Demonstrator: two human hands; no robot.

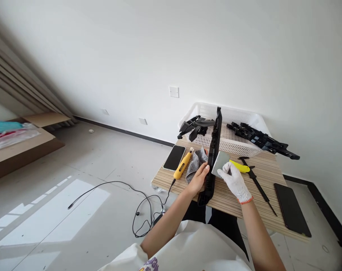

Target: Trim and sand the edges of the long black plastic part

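Note:
My left hand (199, 178), bare, is closed around the lower part of a long black plastic trim piece (215, 145). The piece stands lengthwise over the table, its far end reaching over the basket. A white knit glove with an orange cuff covers my right hand (232, 180). Its fingers pinch a flat grey-green sanding pad (221, 162) beside the trim piece; whether the pad touches it I cannot tell. Just past the gloved fingers lies a yellow-handled utility knife (240, 166). Left of the trim piece are a grey cloth (195, 165) and a yellow rotary tool (182, 166).
A white plastic basket (230, 145) against the wall bears black plastic parts (261, 139), some jutting past its rim. On the wood-grain table (165, 180) lie a black caliper (257, 182) and two phones, left (174, 157) and right (291, 209). A black cable (134, 222) loops over the floor.

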